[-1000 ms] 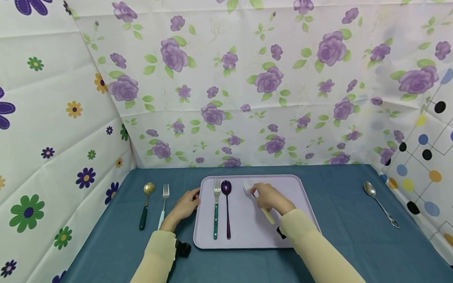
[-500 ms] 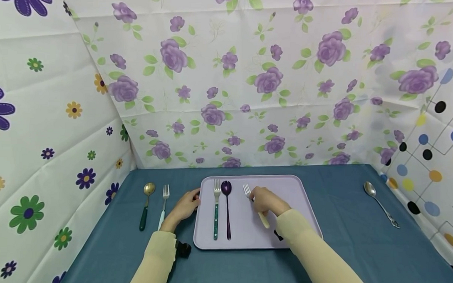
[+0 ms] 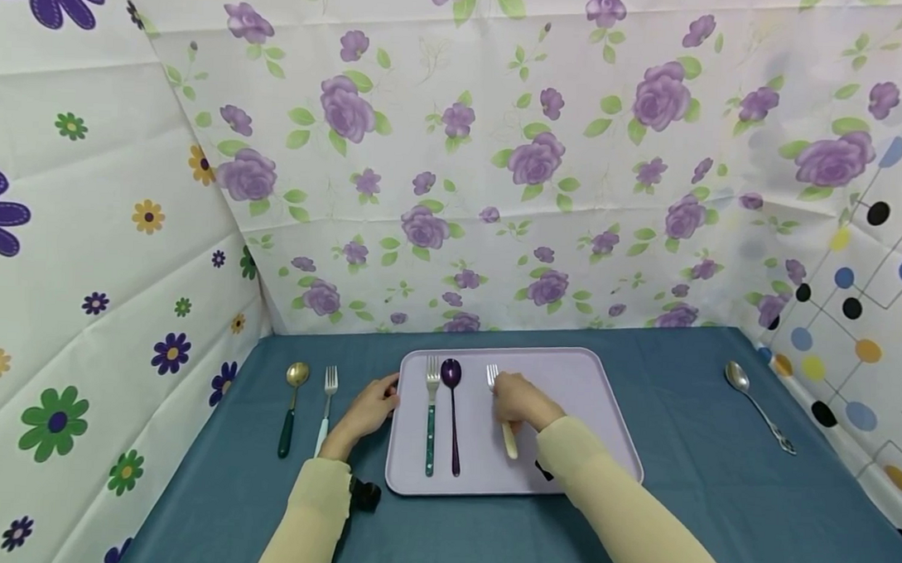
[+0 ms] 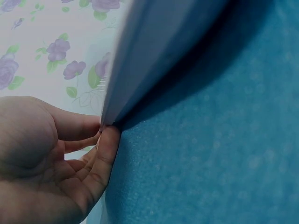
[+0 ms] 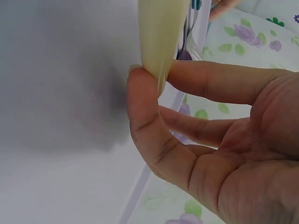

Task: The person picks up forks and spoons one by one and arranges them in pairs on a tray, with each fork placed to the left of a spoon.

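Note:
On the pale lilac tray (image 3: 574, 377), my right hand (image 3: 523, 400) pinches a fork with a cream handle (image 3: 509, 441). Its tines point toward the back of the tray. In the right wrist view, thumb and finger squeeze the cream handle (image 5: 162, 37) close over the tray surface. To its left on the tray lie a green-handled fork (image 3: 430, 430) and a dark purple spoon (image 3: 454, 418), side by side. My left hand (image 3: 367, 411) grips the tray's left edge; the left wrist view has thumb and finger pinching the rim (image 4: 110, 105).
Left of the tray, on the blue cloth (image 3: 682, 488), lie a gold spoon with a dark green handle (image 3: 288, 417) and a fork with a pale handle (image 3: 328, 401). A silver spoon (image 3: 758, 408) lies at far right. Patterned cloth walls (image 3: 500, 167) enclose the back and sides.
My right hand has moved slightly left with the cream-handled fork, which has turned from slanted to nearly upright alongside the other cutlery. The left hand stays at the tray edge.

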Demonstrator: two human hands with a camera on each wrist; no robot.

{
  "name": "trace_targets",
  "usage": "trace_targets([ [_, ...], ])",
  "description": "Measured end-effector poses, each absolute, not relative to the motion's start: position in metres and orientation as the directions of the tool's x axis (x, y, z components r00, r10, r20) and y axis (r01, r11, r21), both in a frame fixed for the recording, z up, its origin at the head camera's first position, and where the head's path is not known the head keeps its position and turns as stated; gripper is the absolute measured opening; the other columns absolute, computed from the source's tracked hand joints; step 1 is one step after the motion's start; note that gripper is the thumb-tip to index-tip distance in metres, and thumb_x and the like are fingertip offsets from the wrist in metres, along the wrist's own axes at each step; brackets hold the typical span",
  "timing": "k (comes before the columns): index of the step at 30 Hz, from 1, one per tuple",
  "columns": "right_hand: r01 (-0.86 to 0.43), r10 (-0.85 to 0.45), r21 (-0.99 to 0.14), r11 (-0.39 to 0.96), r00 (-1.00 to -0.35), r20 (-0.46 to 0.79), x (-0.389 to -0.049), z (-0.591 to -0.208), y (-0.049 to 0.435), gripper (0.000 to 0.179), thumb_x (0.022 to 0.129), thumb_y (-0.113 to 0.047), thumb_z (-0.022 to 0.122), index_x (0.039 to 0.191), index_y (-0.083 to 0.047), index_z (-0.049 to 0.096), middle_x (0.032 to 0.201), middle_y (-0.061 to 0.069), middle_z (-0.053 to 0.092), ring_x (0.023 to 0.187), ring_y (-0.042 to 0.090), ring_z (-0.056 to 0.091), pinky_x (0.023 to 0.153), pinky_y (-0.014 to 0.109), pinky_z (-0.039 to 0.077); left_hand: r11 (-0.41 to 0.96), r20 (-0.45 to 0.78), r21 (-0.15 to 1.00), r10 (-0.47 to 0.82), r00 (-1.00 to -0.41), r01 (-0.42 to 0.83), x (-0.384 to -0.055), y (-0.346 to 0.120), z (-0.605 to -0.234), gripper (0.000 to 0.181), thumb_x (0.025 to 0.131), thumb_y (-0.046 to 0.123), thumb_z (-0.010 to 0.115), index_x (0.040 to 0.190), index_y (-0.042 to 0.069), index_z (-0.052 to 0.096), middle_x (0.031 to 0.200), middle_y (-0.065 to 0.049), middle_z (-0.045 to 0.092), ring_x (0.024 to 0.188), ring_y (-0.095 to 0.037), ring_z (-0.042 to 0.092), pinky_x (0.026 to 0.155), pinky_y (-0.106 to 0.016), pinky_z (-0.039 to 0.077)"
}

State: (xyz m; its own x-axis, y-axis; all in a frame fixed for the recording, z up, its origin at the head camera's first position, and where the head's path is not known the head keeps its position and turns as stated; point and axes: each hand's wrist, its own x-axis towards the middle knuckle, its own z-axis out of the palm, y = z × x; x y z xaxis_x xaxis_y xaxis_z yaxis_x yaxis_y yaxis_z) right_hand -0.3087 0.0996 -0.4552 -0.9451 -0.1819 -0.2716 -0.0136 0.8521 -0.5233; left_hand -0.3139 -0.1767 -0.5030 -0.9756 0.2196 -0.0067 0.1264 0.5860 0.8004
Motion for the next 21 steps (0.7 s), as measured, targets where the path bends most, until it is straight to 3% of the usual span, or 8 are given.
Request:
trace_targets([
  [8, -0.014, -0.162, -0.488, 0.873, -0.951, -0.262, -0.307, -0.46, 0.088, 0.025, 0.083, 0.017, 0.068, 0.107, 0.012, 0.063, 0.071, 0.018, 0.063, 0.053, 0.025, 0.07, 0.05, 0.03, 0.057, 0.584, -0.006, 0.802, 0.223, -0.975, 0.128, -0.314, -0.176, -0.503, 0.045, 0.106, -0.001, 0.048, 0.149, -0.013, 0.045, 0.101, -0.013, 0.051, 0.09, -0.024, 0.056, 0.08, -0.041, 0.052],
  [21, 0.006, -0.136, -0.456, 0.89, -0.951, -0.279, -0.303, -0.46, 0.075, 0.028, 0.08, 0.019, 0.069, 0.108, 0.014, 0.062, 0.074, 0.022, 0.064, 0.055, 0.027, 0.072, 0.054, 0.032, 0.059, 0.583, 0.0, 0.8, 0.23, -0.973, 0.138, -0.315, -0.178, -0.504, 0.045, 0.105, -0.001, 0.048, 0.149, -0.013, 0.045, 0.098, -0.012, 0.051, 0.087, -0.023, 0.057, 0.078, -0.039, 0.05],
])
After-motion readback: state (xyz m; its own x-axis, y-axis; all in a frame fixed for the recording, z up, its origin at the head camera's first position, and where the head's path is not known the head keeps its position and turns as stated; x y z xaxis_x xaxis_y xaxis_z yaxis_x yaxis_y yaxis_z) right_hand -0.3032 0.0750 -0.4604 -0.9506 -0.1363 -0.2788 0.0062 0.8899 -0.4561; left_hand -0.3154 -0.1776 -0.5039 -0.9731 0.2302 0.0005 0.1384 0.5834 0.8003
